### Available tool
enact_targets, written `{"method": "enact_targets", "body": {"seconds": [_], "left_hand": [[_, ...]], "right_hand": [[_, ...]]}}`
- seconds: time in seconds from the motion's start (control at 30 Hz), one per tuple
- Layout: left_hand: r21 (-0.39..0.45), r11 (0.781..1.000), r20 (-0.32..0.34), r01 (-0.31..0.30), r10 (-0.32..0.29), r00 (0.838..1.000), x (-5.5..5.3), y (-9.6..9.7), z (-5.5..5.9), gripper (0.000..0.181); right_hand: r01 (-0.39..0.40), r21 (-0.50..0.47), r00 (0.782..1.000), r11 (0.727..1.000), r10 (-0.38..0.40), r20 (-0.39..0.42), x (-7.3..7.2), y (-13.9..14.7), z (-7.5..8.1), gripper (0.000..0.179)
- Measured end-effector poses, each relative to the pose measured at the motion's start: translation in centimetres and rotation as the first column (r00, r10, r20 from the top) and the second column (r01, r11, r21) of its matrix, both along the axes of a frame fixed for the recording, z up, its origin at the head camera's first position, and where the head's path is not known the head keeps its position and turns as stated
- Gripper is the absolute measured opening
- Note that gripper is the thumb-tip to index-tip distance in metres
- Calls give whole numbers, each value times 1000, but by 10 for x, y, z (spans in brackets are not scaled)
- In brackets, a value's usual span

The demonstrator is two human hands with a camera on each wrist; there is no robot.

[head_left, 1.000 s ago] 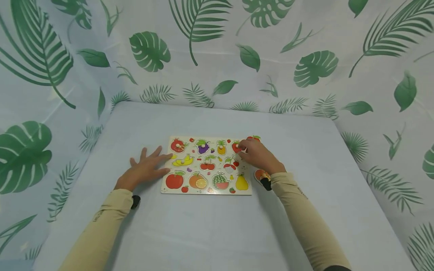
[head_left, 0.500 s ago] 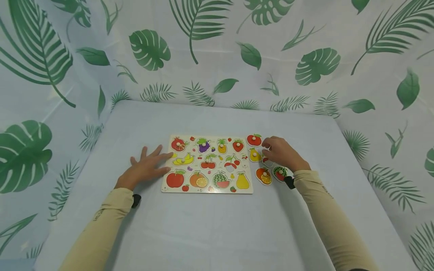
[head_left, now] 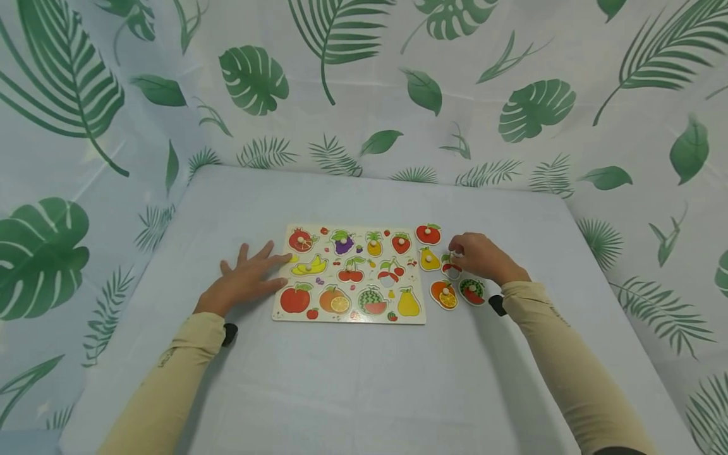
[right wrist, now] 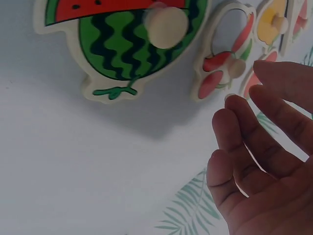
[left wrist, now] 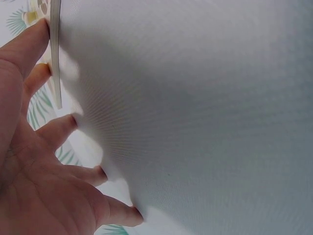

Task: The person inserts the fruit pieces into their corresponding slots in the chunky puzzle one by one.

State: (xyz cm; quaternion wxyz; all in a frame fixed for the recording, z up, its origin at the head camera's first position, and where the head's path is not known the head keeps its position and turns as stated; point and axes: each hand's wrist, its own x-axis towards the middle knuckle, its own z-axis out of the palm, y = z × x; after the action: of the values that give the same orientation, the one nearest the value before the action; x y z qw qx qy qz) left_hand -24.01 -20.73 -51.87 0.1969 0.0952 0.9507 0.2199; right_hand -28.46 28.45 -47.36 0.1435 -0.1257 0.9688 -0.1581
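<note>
A wooden fruit puzzle board [head_left: 358, 289] lies on the table. My left hand [head_left: 248, 278] is spread at its left side, thumb and index fingertips at the board's edge; its other fingertips reach down toward the cloth in the left wrist view. On the board, a strawberry piece [head_left: 400, 243] with a knob sits in the top right corner. To the right, my right hand [head_left: 483, 258] hovers with bent fingers at a red-and-white knobbed puzzle piece [head_left: 452, 267]. In the right wrist view that piece's knob [right wrist: 236, 68] stands just off the fingertips, with nothing between them.
Around the right hand lie loose knobbed pieces: an apple [head_left: 428, 234], a pear [head_left: 429, 259], an orange [head_left: 443, 295] and a watermelon [head_left: 472, 292]. A white cloth covers the table [head_left: 341, 385]. A leaf-patterned curtain [head_left: 364, 82] stands behind and at both sides.
My right hand has left the strawberry piece in the board's top right corner and moved right to the loose pieces. The left hand has stayed at the board's left edge.
</note>
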Motion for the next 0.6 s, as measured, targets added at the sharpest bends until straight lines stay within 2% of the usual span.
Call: {"method": "enact_targets", "body": {"seconds": [0.23,0.6], "left_hand": [[1,1000,6,2,-2,1000,1,2,0,72],[-6,1000,6,-8,8,1000,2,2,2,71]], "right_hand": [[9,8,998,1000,-9,65,0,4,-8,13],[-1,5,999,1000,1,40,0,4,-12,9]]}}
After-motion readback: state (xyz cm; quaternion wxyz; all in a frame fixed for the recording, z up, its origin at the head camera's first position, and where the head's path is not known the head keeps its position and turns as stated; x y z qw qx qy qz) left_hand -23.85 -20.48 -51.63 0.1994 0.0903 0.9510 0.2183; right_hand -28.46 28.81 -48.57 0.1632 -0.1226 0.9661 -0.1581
